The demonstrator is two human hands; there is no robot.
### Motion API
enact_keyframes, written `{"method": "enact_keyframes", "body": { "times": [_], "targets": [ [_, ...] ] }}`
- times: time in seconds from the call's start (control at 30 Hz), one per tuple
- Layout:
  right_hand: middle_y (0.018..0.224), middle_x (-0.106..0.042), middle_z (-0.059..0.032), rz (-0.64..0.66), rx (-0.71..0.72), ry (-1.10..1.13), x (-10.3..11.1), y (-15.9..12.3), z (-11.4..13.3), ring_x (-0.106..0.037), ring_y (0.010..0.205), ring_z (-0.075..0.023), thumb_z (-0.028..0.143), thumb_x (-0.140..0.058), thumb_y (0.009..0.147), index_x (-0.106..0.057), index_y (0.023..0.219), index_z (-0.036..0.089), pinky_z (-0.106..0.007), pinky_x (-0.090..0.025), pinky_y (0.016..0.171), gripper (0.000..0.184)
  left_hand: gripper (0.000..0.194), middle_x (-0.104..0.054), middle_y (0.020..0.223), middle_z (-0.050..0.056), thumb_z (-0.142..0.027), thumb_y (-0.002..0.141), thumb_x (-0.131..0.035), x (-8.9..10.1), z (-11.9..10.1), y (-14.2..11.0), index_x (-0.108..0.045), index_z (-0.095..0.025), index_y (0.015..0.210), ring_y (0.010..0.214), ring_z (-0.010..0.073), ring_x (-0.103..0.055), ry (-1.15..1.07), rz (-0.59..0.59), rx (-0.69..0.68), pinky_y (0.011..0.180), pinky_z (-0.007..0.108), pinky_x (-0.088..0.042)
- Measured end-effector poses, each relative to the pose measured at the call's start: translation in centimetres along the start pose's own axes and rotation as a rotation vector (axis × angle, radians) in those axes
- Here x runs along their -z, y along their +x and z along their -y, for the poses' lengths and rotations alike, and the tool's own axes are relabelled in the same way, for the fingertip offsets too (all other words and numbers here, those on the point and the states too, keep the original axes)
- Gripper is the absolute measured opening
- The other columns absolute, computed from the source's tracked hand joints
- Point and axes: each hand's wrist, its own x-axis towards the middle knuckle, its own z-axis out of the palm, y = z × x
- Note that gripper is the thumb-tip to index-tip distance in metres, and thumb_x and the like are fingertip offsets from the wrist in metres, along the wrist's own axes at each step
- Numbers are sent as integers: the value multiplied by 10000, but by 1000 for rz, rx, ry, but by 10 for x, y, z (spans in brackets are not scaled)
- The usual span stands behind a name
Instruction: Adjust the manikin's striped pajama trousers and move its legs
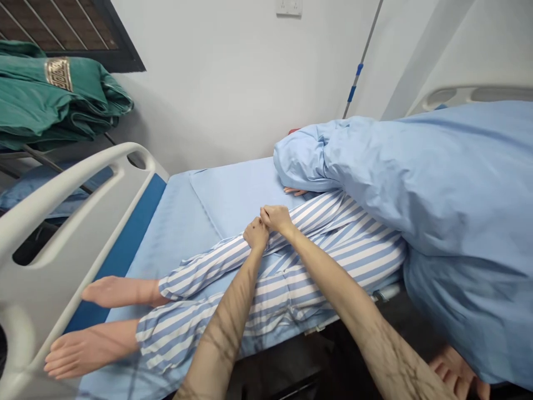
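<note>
Over the far leg of the striped trousers [225, 259], slanting near-left to far-right, our left hand [256, 233] and right hand [276, 217] meet, fingers curled narrow; whether they pinch cloth, we cannot tell.

Left hand [256, 234]: bare, small dark spots on back
Right hand [277, 218]: bare
Left forearm [229, 311], right forearm [337, 278]: bare, slim, narrowing toward the wrists
Streaks [222, 340]: thin, dark, blurred, across both forearms, well apart from left hand
</note>
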Motion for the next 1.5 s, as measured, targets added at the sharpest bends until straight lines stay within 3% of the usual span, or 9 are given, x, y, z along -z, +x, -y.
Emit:
{"method": "enact_keyframes", "body": {
  "times": [0.1, 0.3, 0.5, 0.63, 0.87, 1.07, 1.2, 1.37, 1.5],
  "targets": [
    [746, -725, -67, -21, -168, 130, -15, -2, -11, -572, 656, -145, 339, -429, 991, -720, 774, 188, -269, -252, 601, 393, 345, -712, 933, 160, -335, 949, -396, -1, 0, 0, -689, -176, 859, 806, 230, -608, 9, -51, 43, 661, 313, -285],
    [575, -556, 10, -139, -245, 541, -23, 8, -28, -452, 587, -121, 380, -384, 983, -555, 577, 186, -246, -259, 582, 481, 330, -586, 619, 30, -248, 869, -438, 2, -27, 20, -483, -194, 547, 638, 143, -497, -244, -119, 17, 596, 265, -284],
    [540, -464, 36, -199, -304, 838, -24, 16, -37, -425, 591, -115, 374, -376, 962, -483, 574, 192, -228, -308, 575, 443, 349, -596, 633, 18, -246, 905, -394, -20, -60, 24, -480, -192, 571, 627, 122, -506, -393, -158, 60, 571, 233, -320],
    [636, -598, 5, -103, -301, 661, -15, 20, -38, -478, 642, -121, 349, -351, 989, -591, 664, 166, -222, -346, 612, 444, 329, -703, 809, 85, -283, 933, -415, -31, -57, 19, -610, -198, 683, 738, 179, -603, -233, -94, 149, 602, 256, -341],
    [990, -738, -148, 189, 77, -64, 30, 19, -50, -635, 873, -212, 383, -410, 982, -713, 1011, 153, -270, -374, 752, 381, 262, -731, 992, 121, -381, 918, -478, -35, -57, 16, -692, -232, 905, 863, 243, -653, -90, -45, 49, 667, 292, -383],
    [789, -716, -46, -59, -229, 228, 13, 11, -76, -531, 706, -121, 354, -360, 1025, -654, 751, 166, -242, -289, 644, 443, 303, -686, 765, 79, -318, 869, -435, -37, -54, 15, -507, -228, 589, 739, 203, -575, -138, -111, 67, 628, 293, -330],
    [608, -593, 12, -162, -253, 460, 5, 14, -85, -422, 613, -101, 362, -412, 1002, -515, 594, 172, -246, -265, 606, 461, 327, -558, 587, 29, -295, 842, -431, -35, -69, 27, -425, -220, 524, 624, 153, -483, -283, -133, 48, 594, 271, -327],
    [575, -515, 34, -232, -257, 693, 2, 19, -93, -421, 623, -98, 319, -407, 989, -448, 584, 181, -220, -292, 598, 430, 326, -536, 581, 14, -283, 870, -398, -47, -103, 37, -503, -201, 572, 610, 137, -494, -452, -98, -31, 567, 249, -342],
    [569, -473, 49, -265, -297, 779, -2, 21, -98, -408, 629, -91, 326, -409, 981, -403, 590, 191, -198, -317, 590, 414, 386, -663, 736, 70, -329, 945, -377, -59, -111, 29, -638, -181, 703, 685, 156, -574, -261, -9, -15, 585, 253, -341]
  ]
}}
